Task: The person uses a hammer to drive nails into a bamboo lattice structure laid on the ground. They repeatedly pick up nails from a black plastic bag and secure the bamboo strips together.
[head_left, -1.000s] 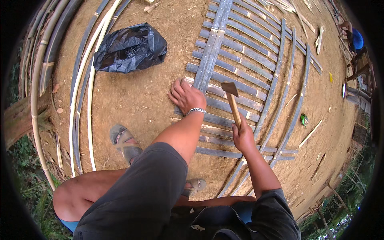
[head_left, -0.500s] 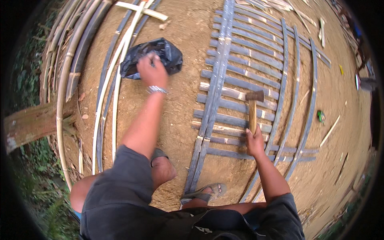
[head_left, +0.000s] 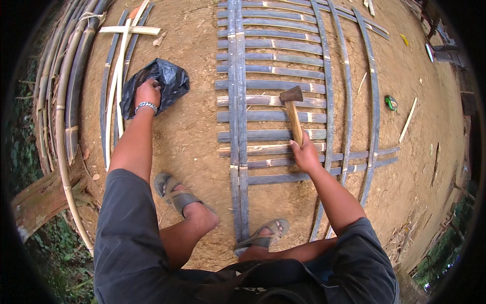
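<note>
My left hand (head_left: 148, 93) is at the mouth of a crumpled black plastic bag (head_left: 172, 81) lying on the ground. Its fingers are curled together, and what they hold, if anything, is hidden. A chain bracelet circles that wrist. My right hand (head_left: 305, 153) is closed round the lower wooden handle of a hatchet (head_left: 292, 114), whose dark metal head points away from me. Beneath the hatchet lies a lattice of dark bamboo slats (head_left: 276, 83), set across two long strips side by side (head_left: 237, 101); small shiny dots run along these strips.
Long bamboo poles (head_left: 63, 96) lie at the far left beside a wooden log (head_left: 43, 200). Pale strips (head_left: 114, 96) cross near the bag. Loose dark strips (head_left: 372, 76) lie right of the lattice, and a green tape measure (head_left: 391, 103) rests beyond them. My sandalled feet straddle the paired strips.
The view has shifted, so most of the scene sits further left. My left hand stays at the bag, its fingers now lower into the mouth. The right hand keeps its hold on the hatchet.
</note>
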